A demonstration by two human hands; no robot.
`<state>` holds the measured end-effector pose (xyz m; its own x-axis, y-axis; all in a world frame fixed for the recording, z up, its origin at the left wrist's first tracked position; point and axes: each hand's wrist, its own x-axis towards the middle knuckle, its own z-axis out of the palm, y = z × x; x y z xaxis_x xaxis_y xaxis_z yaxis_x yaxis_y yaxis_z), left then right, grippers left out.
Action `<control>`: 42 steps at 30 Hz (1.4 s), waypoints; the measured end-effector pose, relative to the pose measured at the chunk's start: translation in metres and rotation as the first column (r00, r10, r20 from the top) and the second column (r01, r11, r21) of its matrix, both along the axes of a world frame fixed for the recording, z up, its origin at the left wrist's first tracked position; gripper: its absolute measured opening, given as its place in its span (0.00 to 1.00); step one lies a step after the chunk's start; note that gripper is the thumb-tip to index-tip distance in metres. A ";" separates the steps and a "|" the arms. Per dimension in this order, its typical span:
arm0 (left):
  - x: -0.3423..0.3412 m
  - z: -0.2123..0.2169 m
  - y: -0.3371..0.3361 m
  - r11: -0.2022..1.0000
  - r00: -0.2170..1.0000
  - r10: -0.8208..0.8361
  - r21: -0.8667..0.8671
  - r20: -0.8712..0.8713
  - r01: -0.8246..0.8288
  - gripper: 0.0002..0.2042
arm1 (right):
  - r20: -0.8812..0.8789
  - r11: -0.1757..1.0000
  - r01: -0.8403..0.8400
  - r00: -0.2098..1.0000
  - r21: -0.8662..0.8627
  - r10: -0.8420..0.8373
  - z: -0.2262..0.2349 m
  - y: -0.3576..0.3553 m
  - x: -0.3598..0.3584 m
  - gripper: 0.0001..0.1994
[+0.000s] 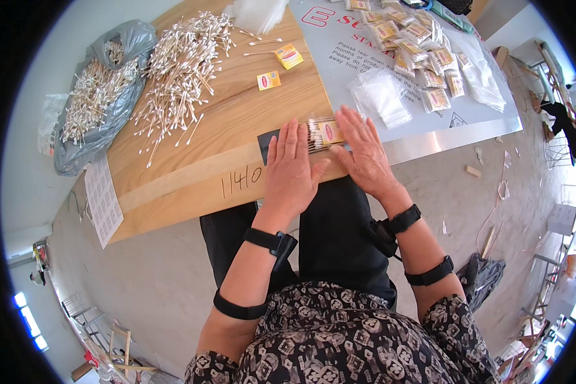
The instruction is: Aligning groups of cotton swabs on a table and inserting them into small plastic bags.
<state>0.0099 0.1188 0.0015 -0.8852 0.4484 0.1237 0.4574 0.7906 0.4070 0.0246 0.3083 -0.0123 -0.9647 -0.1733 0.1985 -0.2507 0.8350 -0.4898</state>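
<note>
Between my hands at the table's front edge lies a flat bundle of cotton swabs [312, 136] with a yellow label card [330, 132] on it. My left hand [292, 168] lies flat over the left end of the bundle, fingers stretched out. My right hand [367, 152] rests on its right end, also with fingers extended. The ends of the bundle are hidden under both palms. A dark flat piece [266, 146] shows beside my left hand. Further back are a loose yellow card [269, 80] and a small stack of yellow cards [288, 56].
Loose cotton swabs [184, 67] are heaped at the back left, beside a grey plastic bag [132, 121] full of more. Packed swab packets [422, 48] pile up at the back right, near clear empty bags [381, 97]. A printed sheet [102, 201] hangs off the left edge.
</note>
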 end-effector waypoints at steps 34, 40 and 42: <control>-0.026 -0.008 0.015 0.313 0.938 0.132 0.884 0.322 -0.348 0.21 | 0.437 0.076 0.527 0.770 -0.847 -0.465 -0.019 -0.002 -0.039 0.12; -0.060 0.005 -0.117 0.820 0.797 0.557 0.310 -0.235 -0.481 0.23 | -0.084 0.619 0.484 0.742 -0.619 -0.665 0.017 -0.011 -0.024 0.10; -0.072 0.012 -0.143 0.789 0.762 0.613 0.218 -0.208 -0.575 0.21 | -0.144 0.698 0.424 0.789 -0.577 -0.598 0.026 -0.027 -0.023 0.10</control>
<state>-0.0619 -0.0241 0.0136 -0.8957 -0.1946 0.3998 0.0155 0.8850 0.4654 0.0012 0.2815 0.0135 -0.7457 0.5337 0.3989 -0.0624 0.5401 -0.8393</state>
